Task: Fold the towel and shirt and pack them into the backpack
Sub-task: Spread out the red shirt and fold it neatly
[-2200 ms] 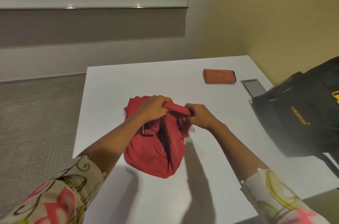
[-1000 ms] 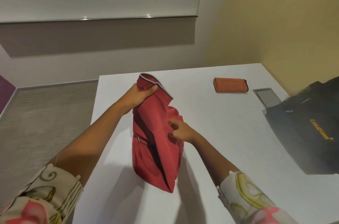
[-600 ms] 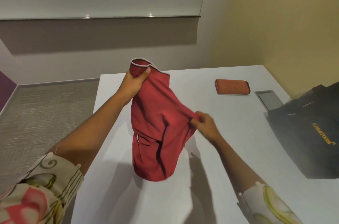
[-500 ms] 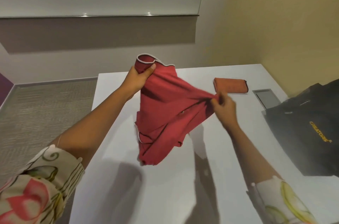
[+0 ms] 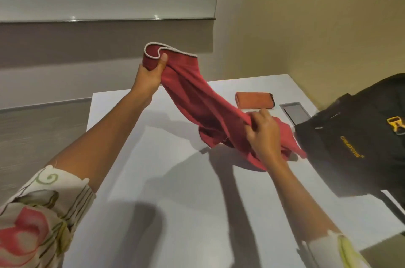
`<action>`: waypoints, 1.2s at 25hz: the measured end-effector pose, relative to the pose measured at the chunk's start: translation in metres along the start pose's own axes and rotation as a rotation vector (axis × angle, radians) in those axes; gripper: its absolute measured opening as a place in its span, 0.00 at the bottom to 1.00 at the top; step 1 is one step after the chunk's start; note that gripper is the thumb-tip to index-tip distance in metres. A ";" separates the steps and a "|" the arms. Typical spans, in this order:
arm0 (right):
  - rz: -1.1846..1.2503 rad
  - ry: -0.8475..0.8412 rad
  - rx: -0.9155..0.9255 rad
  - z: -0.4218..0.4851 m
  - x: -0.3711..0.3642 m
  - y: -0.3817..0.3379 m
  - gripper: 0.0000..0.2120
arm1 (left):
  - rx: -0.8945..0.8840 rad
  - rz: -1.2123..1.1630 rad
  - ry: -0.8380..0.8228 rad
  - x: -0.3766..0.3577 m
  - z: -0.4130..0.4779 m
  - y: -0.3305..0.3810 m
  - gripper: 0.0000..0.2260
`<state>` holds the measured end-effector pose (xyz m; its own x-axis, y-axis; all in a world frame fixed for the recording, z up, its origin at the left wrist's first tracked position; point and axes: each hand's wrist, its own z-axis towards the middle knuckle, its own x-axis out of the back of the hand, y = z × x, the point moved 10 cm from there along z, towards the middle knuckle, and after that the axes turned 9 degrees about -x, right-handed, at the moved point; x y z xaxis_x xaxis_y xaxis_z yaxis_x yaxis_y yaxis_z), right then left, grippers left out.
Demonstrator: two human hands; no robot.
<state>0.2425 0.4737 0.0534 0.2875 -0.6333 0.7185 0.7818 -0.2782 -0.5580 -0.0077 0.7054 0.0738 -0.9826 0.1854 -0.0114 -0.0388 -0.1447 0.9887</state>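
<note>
Two hands, red shirt point(image 5: 197, 101) stretched, crumpled

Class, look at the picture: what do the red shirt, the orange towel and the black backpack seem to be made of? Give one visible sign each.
Shirt: soft matte knit, probably cotton; it hangs limp in loose folds.
Towel: fuzzy matte cloth, perhaps microfibre; thick, rounded fold.
Backpack: stiffer matte synthetic weave, likely; it holds its shape.

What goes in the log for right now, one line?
left-hand grip: holds red shirt by trimmed edge | right-hand grip: holds shirt lower down | orange towel: folded, on white table | black backpack: at table's right
</note>
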 end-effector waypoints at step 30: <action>-0.020 -0.345 -0.375 -0.026 -0.098 0.169 0.08 | -0.040 1.679 -0.992 -0.044 -0.152 -0.231 0.13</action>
<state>0.3321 0.4701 -0.1225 0.4901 -0.3677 0.7903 0.5547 -0.5678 -0.6082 0.0171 0.5828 -0.1774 0.4136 0.2488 0.8758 0.6594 -0.7451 -0.0998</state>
